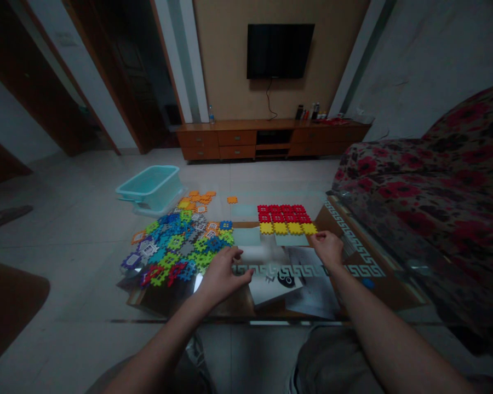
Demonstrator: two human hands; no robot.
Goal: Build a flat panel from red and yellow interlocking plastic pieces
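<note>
My right hand point(329, 249) has its fingertips pinched at the near right corner of a yellow interlocking tile point(309, 229). That tile is the rightmost in a row of yellow tiles point(280, 229), which lies along the near side of rows of red tiles point(282, 213). Over the glass table, my left hand point(225, 273) is held with thumb and fingers apart and nothing between them. Just left of it spreads a mixed pile of toothed plastic tiles point(175, 241) in green, blue, grey, purple and other colours, some with window shapes.
A light teal tub point(152, 186) stands beyond the pile, near orange tiles point(201, 200). One orange tile point(232, 200) lies apart. Papers point(271, 282) show at the near side of the glass table point(378, 271). A flowered sofa point(435, 164) is on the right.
</note>
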